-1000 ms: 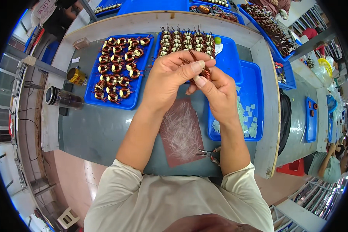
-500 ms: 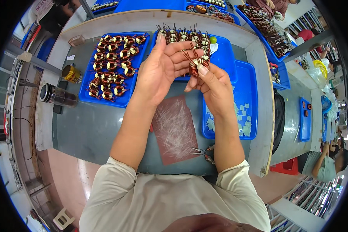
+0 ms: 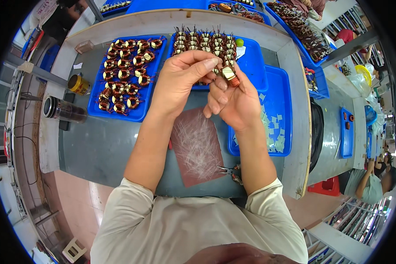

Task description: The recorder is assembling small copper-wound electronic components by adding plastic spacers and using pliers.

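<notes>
A toroidal coil [image 3: 231, 80], copper-red winding with a cream block on top, is gripped between the fingers of my right hand [image 3: 240, 103], its palm turned partly up. Beside the coil, the thumb and forefinger of my left hand [image 3: 180, 79] are pinched together. Whatever lies between those fingertips is hidden; the coil's wire ends do not show clearly. Both hands hover over the near edge of a blue tray [image 3: 255, 61] with rows of similar coils, their wire ends up. Below them lies a reddish-brown sheet [image 3: 196, 149] covered with whitish streaks.
More coils fill a blue tray [image 3: 138, 115] at left. Pale square pieces lie in a blue tray [image 3: 288, 105] at right. Pliers [image 3: 228, 170] rest by my right forearm. A dark flask [image 3: 66, 110] and yellow tin [image 3: 79, 83] stand left. Wooden partitions [image 3: 297, 132] edge the bench.
My left hand has gone from open fingers behind the coil to a pinch beside it. My right hand has turned the coil, so its cream block now faces up.
</notes>
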`<state>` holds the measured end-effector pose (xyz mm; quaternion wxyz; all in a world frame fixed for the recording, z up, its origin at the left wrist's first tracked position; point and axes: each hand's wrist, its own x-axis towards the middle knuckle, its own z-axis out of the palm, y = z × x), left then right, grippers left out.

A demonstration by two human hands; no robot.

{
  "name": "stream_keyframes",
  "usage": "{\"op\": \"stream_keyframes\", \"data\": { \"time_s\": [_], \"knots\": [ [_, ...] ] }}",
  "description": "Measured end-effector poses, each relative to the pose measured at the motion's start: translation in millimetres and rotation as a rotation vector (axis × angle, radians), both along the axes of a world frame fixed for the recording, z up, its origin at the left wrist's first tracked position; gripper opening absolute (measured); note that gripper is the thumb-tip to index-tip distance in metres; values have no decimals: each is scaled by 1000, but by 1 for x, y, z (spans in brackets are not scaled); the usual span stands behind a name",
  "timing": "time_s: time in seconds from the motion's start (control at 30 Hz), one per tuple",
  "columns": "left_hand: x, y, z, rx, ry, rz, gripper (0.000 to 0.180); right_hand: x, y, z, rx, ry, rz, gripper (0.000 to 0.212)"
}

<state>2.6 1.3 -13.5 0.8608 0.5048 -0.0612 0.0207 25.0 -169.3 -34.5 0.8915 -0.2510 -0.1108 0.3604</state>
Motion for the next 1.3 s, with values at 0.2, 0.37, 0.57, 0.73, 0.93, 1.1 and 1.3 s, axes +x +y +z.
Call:
{"op": "stream_keyframes", "data": {
  "time_s": [0.2, 0.37, 0.57, 0.73, 0.93, 1.1, 1.3],
  "knots": [
    [2, 4, -2, 10, -5, 70, 12, -14, 19, 1, -141, 44, 17, 66],
    [4, 9, 1, -1, -20, 107, 13, -8, 16, -12, -550, -153, -218, 62],
    [4, 23, -2, 213, -26, 223, 15, -15, 19, 9, -668, -373, -461, 30],
    [6, 19, -6, 271, -39, 105, 14, -16, 17, 9, -820, -703, -595, 40],
    [8, 1, -6, 276, -68, 157, 16, 2, -14, 8, -1058, -811, -632, 26],
    [10, 7, -6, 389, -67, 286, 22, 29, -46, -3, -1402, -767, -827, 31],
    [11, 16, -3, 340, -49, 257, 23, 44, -45, -32, -1572, -839, -670, 31]
  ]
}}
